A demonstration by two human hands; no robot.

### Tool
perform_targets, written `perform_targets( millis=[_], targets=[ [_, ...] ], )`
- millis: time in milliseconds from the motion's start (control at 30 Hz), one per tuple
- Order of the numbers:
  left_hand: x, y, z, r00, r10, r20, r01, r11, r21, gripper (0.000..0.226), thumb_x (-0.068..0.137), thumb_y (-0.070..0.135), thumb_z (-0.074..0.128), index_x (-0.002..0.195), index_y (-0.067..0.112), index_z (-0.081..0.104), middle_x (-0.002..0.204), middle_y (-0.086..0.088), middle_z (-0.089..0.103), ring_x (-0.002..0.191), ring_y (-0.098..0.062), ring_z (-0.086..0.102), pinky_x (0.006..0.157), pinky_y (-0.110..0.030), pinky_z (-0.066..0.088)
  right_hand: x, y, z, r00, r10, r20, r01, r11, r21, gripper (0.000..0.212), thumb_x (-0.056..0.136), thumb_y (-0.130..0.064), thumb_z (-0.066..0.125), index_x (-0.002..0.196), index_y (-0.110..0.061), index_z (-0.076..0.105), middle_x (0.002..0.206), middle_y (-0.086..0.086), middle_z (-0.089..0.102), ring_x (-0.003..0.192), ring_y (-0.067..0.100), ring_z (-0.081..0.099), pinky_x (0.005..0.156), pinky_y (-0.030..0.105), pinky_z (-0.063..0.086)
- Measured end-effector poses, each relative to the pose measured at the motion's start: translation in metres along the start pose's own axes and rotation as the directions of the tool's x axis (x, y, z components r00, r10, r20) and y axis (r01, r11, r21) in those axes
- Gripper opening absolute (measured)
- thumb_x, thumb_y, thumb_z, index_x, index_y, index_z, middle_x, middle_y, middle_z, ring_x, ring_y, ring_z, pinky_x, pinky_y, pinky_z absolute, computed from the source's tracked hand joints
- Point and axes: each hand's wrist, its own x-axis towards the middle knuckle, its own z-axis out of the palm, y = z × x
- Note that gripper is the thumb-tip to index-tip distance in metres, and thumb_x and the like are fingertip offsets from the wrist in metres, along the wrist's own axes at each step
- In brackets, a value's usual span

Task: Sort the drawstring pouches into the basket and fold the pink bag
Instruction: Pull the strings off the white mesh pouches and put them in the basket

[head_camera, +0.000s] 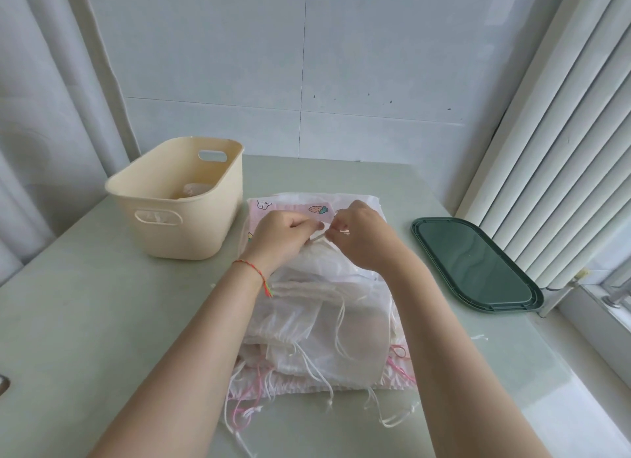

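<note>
Standing at the left of the frame on the pale green table (85, 304) is a cream plastic basket (177, 198), and something pale and crumpled is lying at its bottom (too dim to name for sure). Just right of it, in the middle of the frame, a heap of sheer white drawstring pouches (324, 321) is lying on top of the pink bag (290, 208), whose strawberry print is peeking out at the far edge of the heap and whose pink cords are trailing out at the near edge. The left hand (280, 235), with a red string bracelet (254, 275) on its wrist, is resting on the heap with its fingers curled, pinching a white drawstring (319, 238). The right hand (362, 235) is meeting it over the middle of the heap, its fingertips pinching the same cord from the other side. Farther right, a dark green lid (478, 266) is lying flat on the table, well apart from the pouches, beside the white ribbed radiator (563, 150) filling the upper right of the frame.
</note>
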Motion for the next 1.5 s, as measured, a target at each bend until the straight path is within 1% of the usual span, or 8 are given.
perform_targets(
  millis=[100, 233, 300, 400, 733, 1067, 1333, 1500],
  targets=[
    [0.001, -0.003, 0.0, 0.996, 0.029, 0.087, -0.039, 0.993, 0.116, 0.026, 0.091, 0.024, 0.058, 0.083, 0.005, 0.073, 0.069, -0.001, 0.048, 0.065, -0.013, 0.04, 0.064, -0.028, 0.032, 0.001, 0.001, -0.001, 0.999, 0.04, 0.009, -0.04, 0.998, 0.053, 0.024, 0.093, -0.041, 0.058, 0.081, -0.02, 0.064, 0.106, -0.002, 0.048, 0.101, 0.018, 0.046, 0.09, 0.03, 0.041],
    [0.0, -0.007, -0.001, 0.986, 0.033, 0.164, -0.066, 0.977, 0.201, 0.016, 0.089, 0.034, 0.067, 0.081, 0.021, 0.073, 0.062, 0.012, 0.054, 0.061, -0.007, 0.048, 0.062, -0.022, 0.036, -0.003, -0.003, -0.009, 0.987, 0.157, -0.013, -0.133, 0.875, 0.466, 0.028, 0.091, -0.036, 0.064, 0.072, -0.015, 0.063, 0.075, -0.012, 0.056, 0.061, 0.003, 0.047, 0.054, 0.012, 0.035],
    [0.002, -0.008, 0.0, 0.991, 0.035, 0.131, -0.065, 0.971, 0.23, 0.025, 0.087, 0.037, 0.068, 0.067, 0.023, 0.066, 0.054, 0.011, 0.047, 0.055, -0.006, 0.043, 0.057, -0.024, 0.033, -0.005, -0.005, -0.011, 0.991, 0.132, -0.019, -0.086, 0.74, 0.667, 0.021, 0.091, -0.033, 0.065, 0.085, -0.014, 0.071, 0.079, -0.008, 0.064, 0.069, 0.008, 0.055, 0.068, 0.018, 0.043],
    [0.002, -0.005, 0.0, 0.993, 0.055, 0.105, -0.073, 0.983, 0.171, 0.032, 0.092, 0.032, 0.062, 0.072, 0.008, 0.069, 0.059, -0.003, 0.052, 0.052, -0.008, 0.043, 0.059, -0.027, 0.037, -0.005, -0.006, -0.012, 0.997, 0.029, -0.065, 0.046, 0.433, 0.9, 0.03, 0.094, -0.028, 0.062, 0.118, -0.046, 0.064, 0.115, -0.004, 0.063, 0.107, 0.015, 0.062, 0.092, 0.032, 0.048],
    [0.003, 0.002, -0.01, 0.949, -0.189, 0.254, 0.282, 0.867, -0.41, 0.028, 0.098, 0.016, 0.041, 0.08, 0.006, 0.059, 0.063, -0.006, 0.058, 0.035, -0.011, 0.034, 0.035, -0.015, 0.011, -0.001, -0.005, 0.009, 0.997, -0.003, -0.071, 0.04, 0.843, 0.537, 0.015, 0.083, -0.007, 0.073, 0.089, -0.021, 0.073, 0.085, -0.009, 0.073, 0.083, 0.01, 0.07, 0.08, 0.024, 0.054],
    [-0.003, 0.002, -0.012, 0.958, -0.154, 0.242, 0.22, 0.937, -0.273, 0.024, 0.094, 0.019, 0.06, 0.098, -0.002, 0.07, 0.08, -0.007, 0.068, 0.049, -0.012, 0.047, 0.035, -0.016, 0.018, -0.002, 0.007, -0.004, 0.998, -0.011, -0.058, 0.032, 0.923, 0.384, 0.01, 0.084, -0.014, 0.067, 0.081, -0.023, 0.063, 0.086, -0.01, 0.069, 0.081, 0.004, 0.064, 0.066, 0.015, 0.046],
    [-0.003, 0.003, -0.008, 0.99, -0.062, 0.126, 0.092, 0.966, -0.242, 0.003, 0.093, 0.011, 0.063, 0.09, 0.012, 0.061, 0.068, -0.001, 0.065, 0.049, -0.008, 0.042, 0.039, -0.012, 0.026, -0.003, 0.004, -0.003, 1.0, -0.012, 0.029, -0.005, 0.857, 0.515, 0.019, 0.083, -0.011, 0.067, 0.095, -0.015, 0.053, 0.093, -0.002, 0.073, 0.09, 0.01, 0.068, 0.074, 0.022, 0.053],
    [0.001, 0.0, -0.005, 0.999, -0.031, 0.008, 0.032, 0.987, -0.16, 0.022, 0.083, 0.018, 0.076, 0.09, 0.014, 0.056, 0.073, -0.004, 0.068, 0.057, -0.007, 0.055, 0.06, -0.018, 0.042, -0.001, -0.003, 0.004, 0.999, -0.024, -0.031, 0.035, 0.907, 0.419, 0.025, 0.079, -0.007, 0.074, 0.085, -0.019, 0.053, 0.076, 0.0, 0.074, 0.079, 0.017, 0.069, 0.078, 0.039, 0.056]
  ],
)
